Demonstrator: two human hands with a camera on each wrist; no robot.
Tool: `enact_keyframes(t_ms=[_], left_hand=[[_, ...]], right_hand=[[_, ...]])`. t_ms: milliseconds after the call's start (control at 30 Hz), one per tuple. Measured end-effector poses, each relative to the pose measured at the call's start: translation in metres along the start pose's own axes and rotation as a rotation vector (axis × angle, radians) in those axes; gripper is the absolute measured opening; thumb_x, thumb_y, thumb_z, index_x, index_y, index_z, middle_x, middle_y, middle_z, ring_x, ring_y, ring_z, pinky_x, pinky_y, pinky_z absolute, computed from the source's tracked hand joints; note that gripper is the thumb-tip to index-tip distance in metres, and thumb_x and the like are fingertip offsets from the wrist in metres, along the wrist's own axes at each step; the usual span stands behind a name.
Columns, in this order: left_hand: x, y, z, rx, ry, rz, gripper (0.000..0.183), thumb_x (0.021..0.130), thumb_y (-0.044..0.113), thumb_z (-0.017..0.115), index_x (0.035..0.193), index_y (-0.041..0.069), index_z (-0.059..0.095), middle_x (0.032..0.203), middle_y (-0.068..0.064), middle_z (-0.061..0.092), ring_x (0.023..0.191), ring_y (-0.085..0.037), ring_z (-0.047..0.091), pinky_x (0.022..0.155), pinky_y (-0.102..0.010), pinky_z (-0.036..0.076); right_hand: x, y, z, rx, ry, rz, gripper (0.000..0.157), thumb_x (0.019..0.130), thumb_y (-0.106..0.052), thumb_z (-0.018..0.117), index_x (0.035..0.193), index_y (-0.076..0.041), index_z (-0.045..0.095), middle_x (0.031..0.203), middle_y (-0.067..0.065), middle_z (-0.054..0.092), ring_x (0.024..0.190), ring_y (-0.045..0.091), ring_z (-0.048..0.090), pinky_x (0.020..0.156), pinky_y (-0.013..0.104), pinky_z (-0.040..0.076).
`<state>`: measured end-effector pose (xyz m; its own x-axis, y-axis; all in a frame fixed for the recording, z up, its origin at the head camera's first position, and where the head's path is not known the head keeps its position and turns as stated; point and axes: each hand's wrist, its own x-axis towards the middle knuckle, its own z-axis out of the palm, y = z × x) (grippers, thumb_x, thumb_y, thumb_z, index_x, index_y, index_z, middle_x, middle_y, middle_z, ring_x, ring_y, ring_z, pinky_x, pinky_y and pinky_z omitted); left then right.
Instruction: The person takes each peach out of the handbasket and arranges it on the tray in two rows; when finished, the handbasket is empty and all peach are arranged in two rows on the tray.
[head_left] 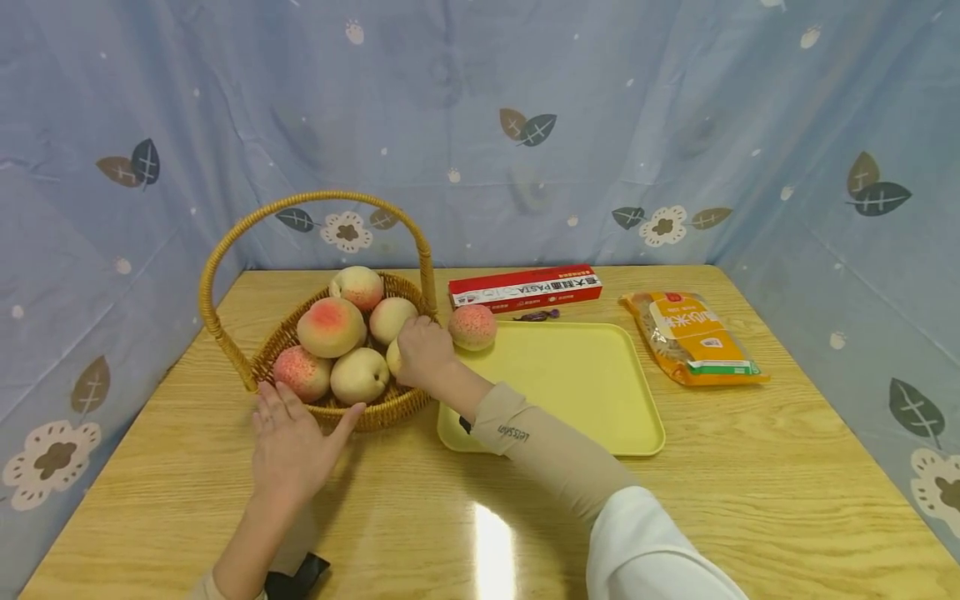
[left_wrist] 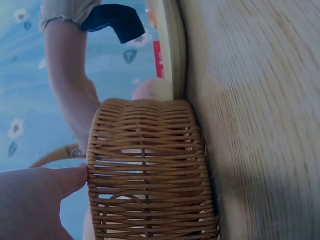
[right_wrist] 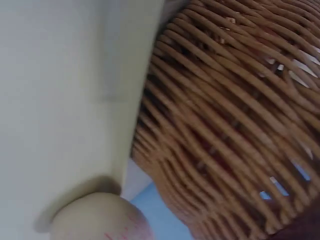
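Note:
A brown wicker basket (head_left: 397,408) with a tall arched handle holds several peaches, among them a yellow-and-red peach (head_left: 332,327) on top. My left hand (head_left: 292,442) rests at the basket's front left rim, fingers extended and thumb spread along the edge. In the left wrist view its thumb (left_wrist: 75,179) touches the rim. My right hand (head_left: 431,354) reaches over the right rim, its fingers curled round a pale peach (head_left: 393,358) that it partly covers; the fingertips are hidden. Another pink speckled peach (head_left: 472,327) lies on the yellow tray (head_left: 570,383), at its back left corner.
Behind the tray lies a red pasta box (head_left: 525,287), with a small purple-wrapped item (head_left: 537,316) in front of it. An orange food bag (head_left: 690,337) lies to the right on the wooden table (head_left: 750,483). A blue patterned curtain (head_left: 570,125) encloses the back and sides.

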<state>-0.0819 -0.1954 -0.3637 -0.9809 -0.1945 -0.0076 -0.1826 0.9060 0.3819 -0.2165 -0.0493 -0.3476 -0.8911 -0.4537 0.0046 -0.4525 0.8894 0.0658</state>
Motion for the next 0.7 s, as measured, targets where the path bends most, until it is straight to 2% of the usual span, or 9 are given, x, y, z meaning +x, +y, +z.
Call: enact_keyframes(t_ms=[267,500,700], left_hand=[[0.001,0.0,-0.001,0.026,-0.003,0.004,0.116,0.092,0.072,0.035,0.139,-0.027,-0.005,0.144,-0.047,-0.011,0.135,-0.061,-0.002,0.111,-0.065,0.007],[0.002,-0.001,0.0,0.038,0.022,0.028,0.116,0.092,0.071,0.036,0.138,-0.028,-0.002,0.143,-0.049,-0.007,0.135,-0.062,0.0,0.11,-0.066,0.009],[0.002,-0.001,0.0,0.03,0.01,0.019,0.117,0.092,0.072,0.036,0.139,-0.028,-0.003,0.144,-0.048,-0.01,0.135,-0.061,-0.002,0.11,-0.066,0.008]], right_hand=[[0.001,0.005,0.002,0.055,0.0,0.007,0.076,0.067,-0.054,0.084,0.116,-0.002,0.057,0.099,0.009,0.06,0.086,0.02,0.064,0.066,0.032,0.055],[-0.003,0.007,0.002,0.122,0.011,0.022,0.083,0.065,-0.053,0.086,0.123,-0.003,0.054,0.107,0.01,0.058,0.088,0.022,0.062,0.067,0.035,0.055],[-0.006,0.011,0.0,0.218,0.056,-0.003,0.086,0.066,-0.048,0.086,0.13,-0.003,0.051,0.117,0.012,0.056,0.095,0.025,0.061,0.069,0.036,0.054]])
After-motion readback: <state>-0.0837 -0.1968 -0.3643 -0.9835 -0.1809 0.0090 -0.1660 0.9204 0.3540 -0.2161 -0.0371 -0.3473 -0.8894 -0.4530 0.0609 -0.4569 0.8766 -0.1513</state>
